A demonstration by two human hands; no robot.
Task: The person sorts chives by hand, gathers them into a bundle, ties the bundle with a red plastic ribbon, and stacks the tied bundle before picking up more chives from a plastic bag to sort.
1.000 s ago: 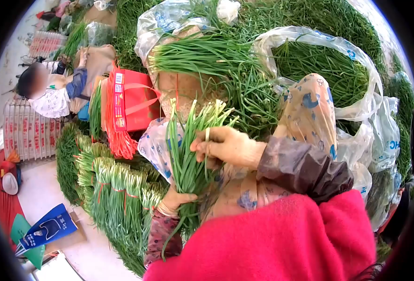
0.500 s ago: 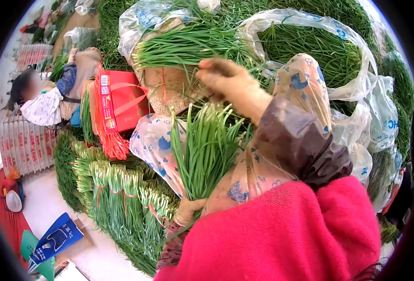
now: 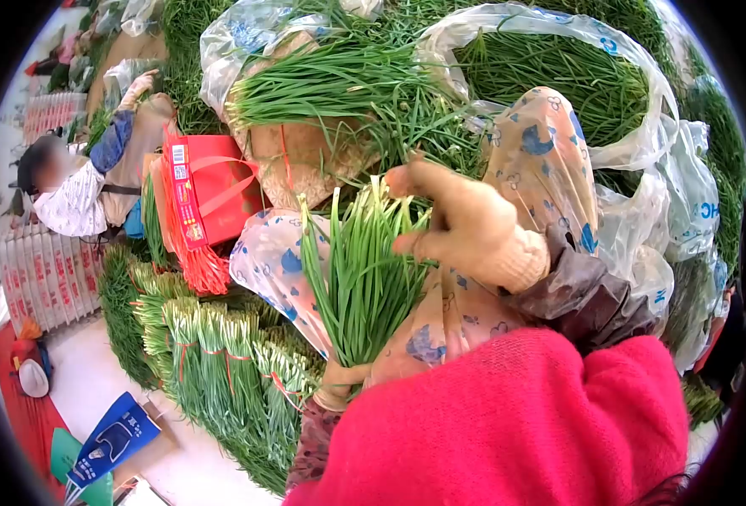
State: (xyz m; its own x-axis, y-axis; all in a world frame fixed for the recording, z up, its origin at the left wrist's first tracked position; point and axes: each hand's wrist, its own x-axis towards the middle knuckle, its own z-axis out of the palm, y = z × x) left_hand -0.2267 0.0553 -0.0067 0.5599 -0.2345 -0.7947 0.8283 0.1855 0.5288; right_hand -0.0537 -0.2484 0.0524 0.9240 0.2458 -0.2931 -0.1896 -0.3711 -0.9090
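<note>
My left hand [image 3: 339, 381], in a light glove and partly hidden by the pink sweater, is closed round the lower part of a bunch of garlic chives [image 3: 363, 282]. The bunch stands upright over my lap, pale cut ends upward. At its upper right side is my right hand [image 3: 474, 221], in a soiled cream glove, thumb and fingers spread apart. Its fingertips are close to the pale ends; whether they touch cannot be made out. Beyond, a loose pile of chives [image 3: 322, 84] lies across a board [image 3: 305, 160].
Tied chive bundles [image 3: 221, 354] stand to the left. A red box [image 3: 209, 190] with red ties [image 3: 203, 268] is near my knee. An open plastic bag [image 3: 660, 93] of chives lies at the right. Another person [image 3: 74, 198] sits at far left; a blue sign [image 3: 113, 440] is lower left.
My right hand has come down and toward me, from over the board to the top of the bunch. The left hand keeps its hold. The other person's arm has risen slightly.
</note>
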